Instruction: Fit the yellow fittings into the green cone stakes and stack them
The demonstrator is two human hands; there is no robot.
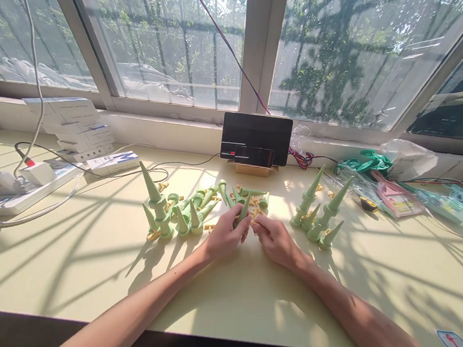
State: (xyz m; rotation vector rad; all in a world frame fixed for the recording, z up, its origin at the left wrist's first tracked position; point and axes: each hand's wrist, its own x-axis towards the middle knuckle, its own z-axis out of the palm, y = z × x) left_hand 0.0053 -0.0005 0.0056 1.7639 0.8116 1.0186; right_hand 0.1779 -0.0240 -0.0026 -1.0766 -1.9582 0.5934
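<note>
My left hand (229,229) is closed around a pale green cone (245,205), its tip pointing up. Close beside it, my right hand (276,240) has its fingers pinched together near a small yellow piece (257,213); whether they hold it I cannot make out. Beyond both hands lies a loose pile of green cones and yellow pieces (202,199). To the left stands a stacked green cone assembly (158,204) with shorter cones (182,222) next to it. Two similar stacked assemblies (325,218) stand upright on the right.
A dark tablet (256,135) and a phone (253,156) lean on a cardboard stand at the back. On the left are white boxes (84,126) and a power strip (25,192) with cables. Plastic bags (401,195) and a black-and-yellow tool (368,204) lie at the right.
</note>
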